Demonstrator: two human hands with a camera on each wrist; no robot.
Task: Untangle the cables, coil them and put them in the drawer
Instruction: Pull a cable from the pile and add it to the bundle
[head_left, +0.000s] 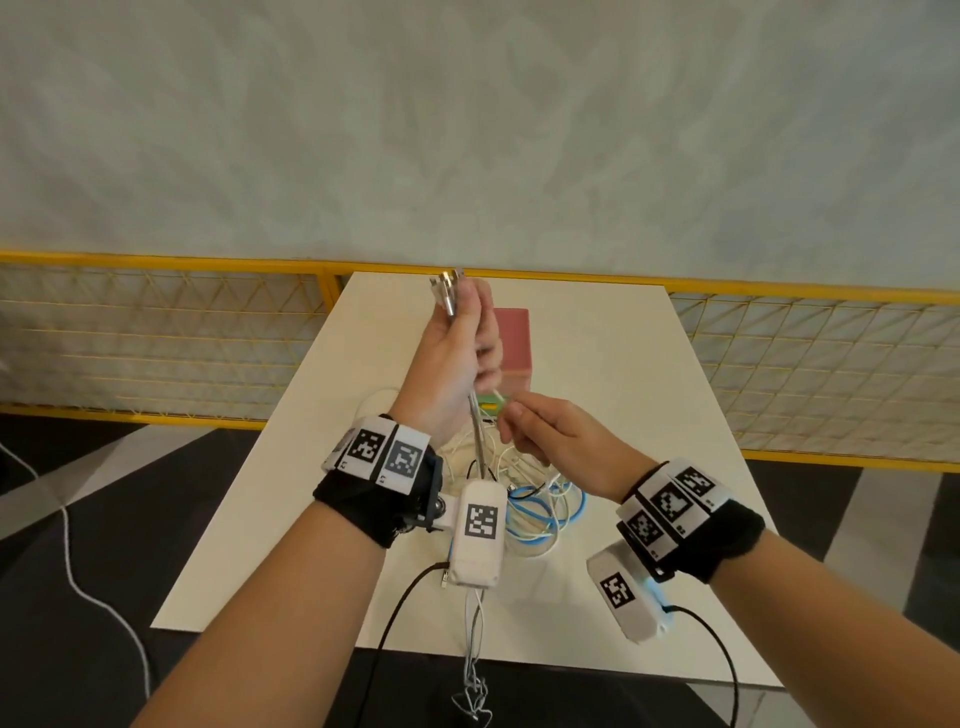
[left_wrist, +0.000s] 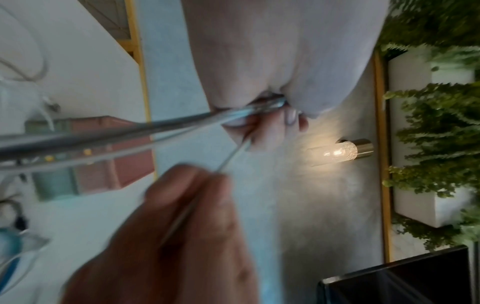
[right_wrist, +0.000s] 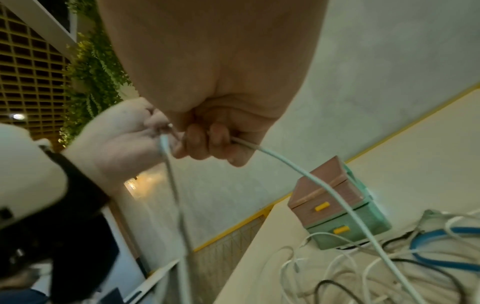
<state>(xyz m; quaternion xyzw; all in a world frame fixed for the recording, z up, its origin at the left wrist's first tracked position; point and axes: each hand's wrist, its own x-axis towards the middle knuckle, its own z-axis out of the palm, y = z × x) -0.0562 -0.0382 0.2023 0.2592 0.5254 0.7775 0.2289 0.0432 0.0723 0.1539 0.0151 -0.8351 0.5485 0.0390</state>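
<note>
White table (head_left: 597, 332) against a yellow mesh railing (head_left: 156, 332), pale plastered wall behind.

Left hand (head_left: 457, 358) raised above the table's middle, fist wrapped round a bundle of grey cables (head_left: 480, 441) with the metal USB plugs (head_left: 448, 291) sticking out the top. The strands drop from the fist past the near edge, and a knotted bit dangles below it.

Right hand (head_left: 550, 434) just beside and lower, fingers curled round a single white cable (right_wrist: 324, 191) that runs down into the cable pile (head_left: 524, 499). The pile is white, blue and black, still snarled, and lies mid-table toward the near edge.

Small drawer unit (head_left: 511, 348) behind the hands toward the far edge, pink drawer on top, green below, yellow handles. Right wrist view shows both drawers closed.

Step, as I read it: untangling, early. One group is gathered plug ends up and the white lead is being separated from the heap. Nothing coiled, nothing stowed.

Next probably: draw the white cable free along its length while the left hand keeps tension on the bundle. Follow the loops out rather than yank, or the snarl tightens. A drawer still needs opening before stowing.
</note>
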